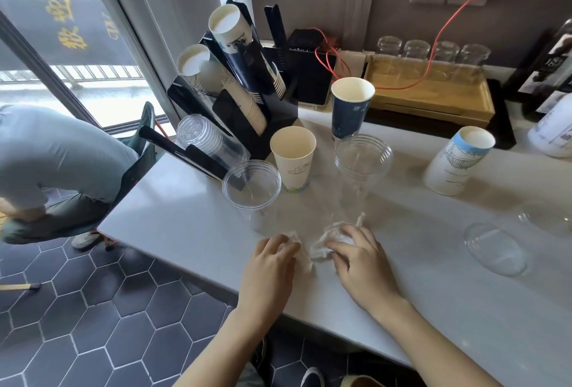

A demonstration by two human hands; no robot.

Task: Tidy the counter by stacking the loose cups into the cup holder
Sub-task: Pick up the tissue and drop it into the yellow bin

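Note:
A black cup holder (280,114) stands at the counter's back left with slanted stacks of paper cups (223,27) and clear cups (204,136). Loose on the counter stand a clear cup (252,188), a white paper cup (294,157), a navy paper cup (351,108), a stack of clear cups (362,163) and an upturned white paper cup (458,160). Another clear cup (495,247) lies on its side at the right. My left hand (269,266) and my right hand (362,256) rest on the counter, each gripping crumpled white paper (322,247).
A wooden tray (433,98) with upturned glasses sits at the back under a red cable (445,27). A black box (309,71) stands beside the holder. A person (55,163) bends over at the left beside the counter's edge (130,241). Bottles stand at the far right.

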